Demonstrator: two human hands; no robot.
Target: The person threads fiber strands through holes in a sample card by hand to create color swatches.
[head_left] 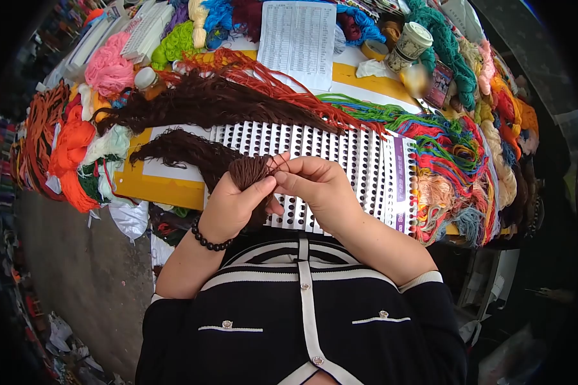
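My left hand point(234, 202), with a black bead bracelet at its wrist, is wrapped round a bundle of brown thread point(249, 172). The bundle's loose dark strands point(183, 151) trail away to the upper left over the table. Right beside it, my right hand point(311, 186) pinches a thin dark strand at the bundle's end, thumb and forefinger together. Both hands are close together over white cards with rows of black holes point(305, 144). A longer dark brown hank point(218, 102) and red threads point(270, 80) lie just beyond them.
Multicoloured threads point(453, 151) lie at the right. A printed sheet point(297, 42), a patterned cup point(411, 45) and a phone-like object point(439, 83) are at the back. Pink yarn point(111, 64), a small jar point(146, 79) and orange yarn point(74, 154) are at the left.
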